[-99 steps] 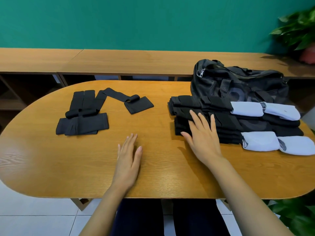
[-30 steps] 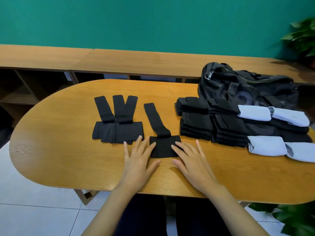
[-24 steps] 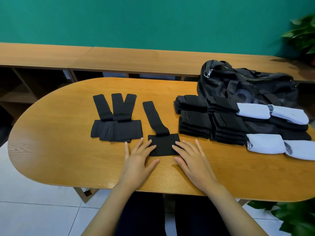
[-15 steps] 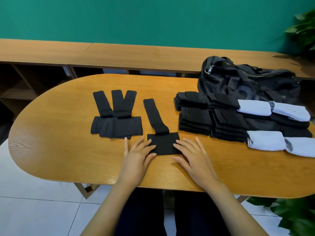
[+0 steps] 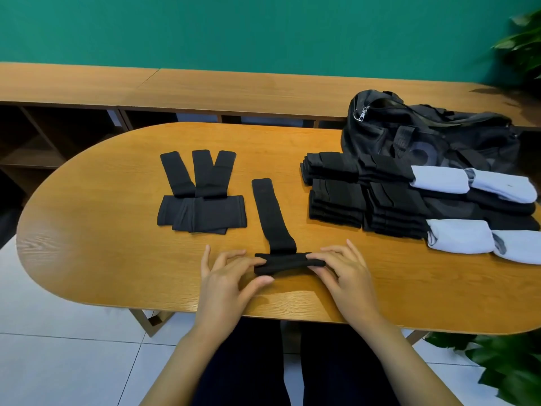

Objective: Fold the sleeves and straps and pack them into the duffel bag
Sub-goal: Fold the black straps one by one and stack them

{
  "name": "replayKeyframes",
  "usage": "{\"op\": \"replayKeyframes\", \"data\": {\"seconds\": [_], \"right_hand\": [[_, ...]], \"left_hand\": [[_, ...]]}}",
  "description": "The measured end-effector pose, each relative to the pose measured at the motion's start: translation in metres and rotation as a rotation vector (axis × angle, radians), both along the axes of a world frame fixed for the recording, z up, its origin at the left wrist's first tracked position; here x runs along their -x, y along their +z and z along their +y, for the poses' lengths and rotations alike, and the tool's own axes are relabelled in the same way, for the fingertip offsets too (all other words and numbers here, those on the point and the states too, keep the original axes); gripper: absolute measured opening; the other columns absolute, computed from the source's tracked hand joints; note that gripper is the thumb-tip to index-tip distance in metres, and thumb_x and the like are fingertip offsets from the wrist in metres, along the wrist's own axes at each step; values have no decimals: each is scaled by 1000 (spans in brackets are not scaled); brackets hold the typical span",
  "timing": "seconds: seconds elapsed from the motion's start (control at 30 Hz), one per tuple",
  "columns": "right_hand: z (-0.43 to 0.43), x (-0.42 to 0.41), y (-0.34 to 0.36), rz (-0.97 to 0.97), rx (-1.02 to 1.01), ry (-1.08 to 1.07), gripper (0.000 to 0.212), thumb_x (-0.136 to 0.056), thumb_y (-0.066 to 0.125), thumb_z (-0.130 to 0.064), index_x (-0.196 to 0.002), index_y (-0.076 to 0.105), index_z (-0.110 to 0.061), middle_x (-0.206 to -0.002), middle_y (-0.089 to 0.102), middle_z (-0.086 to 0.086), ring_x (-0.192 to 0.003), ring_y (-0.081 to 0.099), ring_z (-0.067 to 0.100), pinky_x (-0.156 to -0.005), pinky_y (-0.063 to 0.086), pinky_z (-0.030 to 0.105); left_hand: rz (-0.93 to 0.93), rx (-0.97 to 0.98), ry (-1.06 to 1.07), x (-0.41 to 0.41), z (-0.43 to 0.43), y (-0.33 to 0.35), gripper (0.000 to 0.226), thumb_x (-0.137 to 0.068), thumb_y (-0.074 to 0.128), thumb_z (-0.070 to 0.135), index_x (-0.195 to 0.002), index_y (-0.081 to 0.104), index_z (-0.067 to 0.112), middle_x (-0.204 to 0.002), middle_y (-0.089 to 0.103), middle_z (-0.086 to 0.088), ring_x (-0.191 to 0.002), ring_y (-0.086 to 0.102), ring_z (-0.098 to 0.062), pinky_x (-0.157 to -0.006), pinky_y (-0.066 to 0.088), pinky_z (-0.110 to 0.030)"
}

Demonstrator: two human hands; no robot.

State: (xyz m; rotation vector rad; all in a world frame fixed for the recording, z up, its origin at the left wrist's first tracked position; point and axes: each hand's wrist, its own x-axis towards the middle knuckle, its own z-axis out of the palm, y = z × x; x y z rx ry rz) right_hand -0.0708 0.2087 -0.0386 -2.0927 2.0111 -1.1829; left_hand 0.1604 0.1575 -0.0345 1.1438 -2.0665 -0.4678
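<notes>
Pinching the near end of a black strap, the left hand and right hand each grip one side of it between thumb and curled fingers, close to the table's near edge. That end is doubled over into a thick, soft band lying crosswise. The narrow tail runs flat away from it, matte and woven-looking. The table is an oval slab of grained, glossy wood.

Farther left, a pile of like straps lies flat, three tails fanned above overlapping square pads. To the right, well apart from the hands, stand stacks of folded black sleeves, with pale, smooth rolls against their right side. Behind them slumps the duffel, black and crinkled, a metal clip at its left end. A long wooden bench runs beyond, before a green wall.

Half a second ago the strap's pad lay flat and square, with both hands' fingers straight beside it. Now it is lifted and folded over.
</notes>
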Motion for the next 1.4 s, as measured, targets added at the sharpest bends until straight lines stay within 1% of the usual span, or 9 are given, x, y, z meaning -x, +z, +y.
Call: {"op": "replayKeyframes", "data": {"seconds": [0.1, 0.2, 0.47, 0.67, 0.8, 0.9, 1.0, 1.2, 1.4], "right_hand": [[4, -8, 6, -133, -37, -34, 34, -90, 52, -53, -106, 72, -30, -94, 49, -32, -100, 43, -12, -102, 28, 15], [1, -16, 12, -280, -156, -96, 39, -84, 52, -57, -106, 69, -29, -93, 56, -18, -98, 50, 7, -81, 35, 13], [-19, -25, 8, -324, -259, -150, 27, -84, 56, -55, -94, 65, -33, -75, 64, -15, -85, 56, 4, -86, 48, 41], [-20, -29, 8, -115, -293, -230, 22, -86, 68, -44, -98, 54, -32, -79, 50, -14, -84, 45, 7, -80, 29, 28], [-17, -28, 12, 92, -310, -105, 41, -96, 52, -45, -135, 49, -31, -128, 51, -14, -123, 41, 9, -101, 31, 32], [-17, -30, 15, 257, -427, 105, 50, -102, 28, -48, -151, 29, -37, -158, 23, -19, -149, 9, 8, -120, 4, 41], [-18, -28, 13, 341, -544, 150, 52, -101, 16, -52, -153, 20, -42, -160, 10, -22, -150, -7, 6, -118, -14, 45], [-14, -11, 12, 390, -581, 102, 54, -99, 11, -56, -152, 14, -46, -159, 6, -25, -149, -11, 6, -116, -19, 44], [-6, 7, 14, 344, -524, 162, 63, -93, 7, -69, -151, 17, -46, -159, 2, -25, -146, -18, 1, -119, -16, 46]], "left_hand": [[26, -2, 46, -1, 3, 3, 34, -86, 55, 57, -105, 68, 33, -93, 63, 20, -101, 58, -4, -116, 19, -57], [133, -119, 162, 4, 4, 7, 25, -80, 60, 56, -97, 61, 38, -79, 61, 18, -91, 59, -2, -113, 27, -54], [48, -189, 363, 12, -4, 10, 47, -85, 68, 43, -129, 61, 27, -73, 61, 16, -87, 50, 2, -99, 21, -29], [-167, -98, 308, 8, -9, 7, 51, -89, 57, 52, -134, 55, 28, -92, 60, 16, -96, 49, -8, -91, 22, -30], [-247, -48, 64, 4, -14, 2, 58, -94, 31, 59, -138, 53, 28, -138, 52, 12, -128, 37, -8, -104, 23, -32], [-395, -77, -74, 6, -20, 1, 67, -93, 11, 61, -149, 36, 33, -156, 27, 17, -148, 9, -6, -120, -5, -43], [-527, -120, -116, 12, -24, 1, 75, -88, -3, 62, -153, 22, 35, -159, 16, 19, -149, -5, -6, -116, -21, -49], [-601, -120, -118, 30, -23, 3, 78, -85, -8, 62, -154, 17, 35, -161, 15, 17, -149, -5, -7, -113, -25, -51], [-567, -169, -236, 31, -21, 7, 78, -88, 18, 73, -155, 11, 32, -161, -1, 18, -146, -15, 2, -113, -28, -48]]}}
